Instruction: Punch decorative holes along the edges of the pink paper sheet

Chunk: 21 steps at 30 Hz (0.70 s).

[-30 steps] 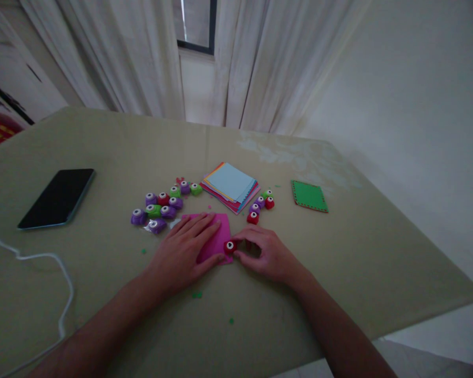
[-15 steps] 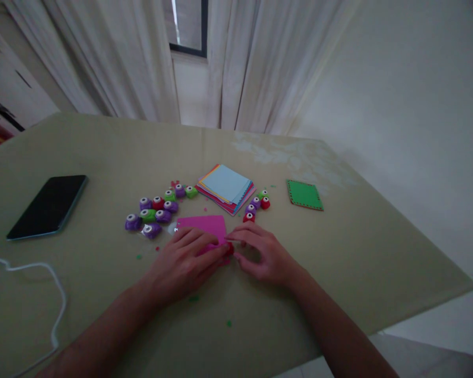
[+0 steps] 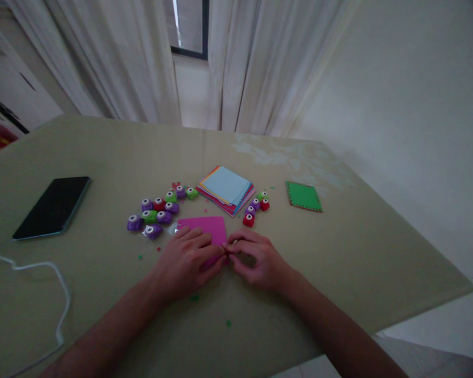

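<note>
- The counter (image 3: 358, 252) fills most of the frame; its far edge runs below the curtains (image 3: 134, 68), and its right edge slants down to a corner at the far right of the frame.
- A wide stretch of counter lies between the green card (image 3: 304, 196), right of centre, and that right edge; another stretch lies between the hands and the near edge at the bottom, with small green scraps (image 3: 228, 323) on it.
- At the left of the frame lie a dark tablet (image 3: 53, 207) and, below it, a white cord (image 3: 65, 294).
- The pink sheet (image 3: 205, 226) lies at the centre of the frame, partly under the left hand (image 3: 189, 257), whose fingers are bent, thumb and forefinger drawn near each other at the sheet's right side.
- The right hand (image 3: 260, 260) is curved, a gap inside its curl, its thumb and fingertips close together at the sheet's right edge.
- The fingertips of both hands meet there; what they pinch, if anything, is too hidden to tell.
- One-eyed toys in purple, green and red form a left cluster (image 3: 148, 217) and a smaller right group (image 3: 248, 221), just beside the paper stack (image 3: 226, 185).
- Clear film touches the lowest purple toy (image 3: 153, 232); whether it wraps it, I cannot tell.
</note>
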Motion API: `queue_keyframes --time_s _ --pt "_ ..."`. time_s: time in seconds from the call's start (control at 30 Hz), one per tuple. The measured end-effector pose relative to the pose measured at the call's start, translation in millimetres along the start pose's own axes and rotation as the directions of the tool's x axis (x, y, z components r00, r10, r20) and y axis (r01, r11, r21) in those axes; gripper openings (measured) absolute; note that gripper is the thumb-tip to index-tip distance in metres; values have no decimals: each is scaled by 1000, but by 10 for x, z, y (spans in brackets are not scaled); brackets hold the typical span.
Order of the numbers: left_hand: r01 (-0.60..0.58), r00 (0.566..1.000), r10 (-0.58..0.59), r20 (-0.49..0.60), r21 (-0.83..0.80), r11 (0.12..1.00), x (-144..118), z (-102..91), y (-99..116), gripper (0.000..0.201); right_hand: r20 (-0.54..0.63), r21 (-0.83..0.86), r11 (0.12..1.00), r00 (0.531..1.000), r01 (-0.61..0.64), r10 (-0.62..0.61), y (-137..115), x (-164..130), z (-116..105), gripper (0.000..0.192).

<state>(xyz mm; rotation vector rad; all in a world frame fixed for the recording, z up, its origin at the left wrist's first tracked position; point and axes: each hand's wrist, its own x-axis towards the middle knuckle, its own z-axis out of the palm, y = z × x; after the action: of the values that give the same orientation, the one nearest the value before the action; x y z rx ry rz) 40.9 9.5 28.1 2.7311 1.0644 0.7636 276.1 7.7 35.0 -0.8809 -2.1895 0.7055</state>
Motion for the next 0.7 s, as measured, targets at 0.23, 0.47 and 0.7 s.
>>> queue_keyframes --time_s 0.23,0.47,0.7 --pt "-15 1000 16 -16 46 999 -9 93 -1 21 -44 23 1000 999 9 -8 91 -31 72 12" --pt "-33 997 41 -60 126 991 -15 97 28 17 -78 46 999 997 13 -10 134 -12 116 11" --pt "-32 999 37 -36 141 989 -16 90 22 24 -113 43 999 994 14 -9 190 -45 192 12"
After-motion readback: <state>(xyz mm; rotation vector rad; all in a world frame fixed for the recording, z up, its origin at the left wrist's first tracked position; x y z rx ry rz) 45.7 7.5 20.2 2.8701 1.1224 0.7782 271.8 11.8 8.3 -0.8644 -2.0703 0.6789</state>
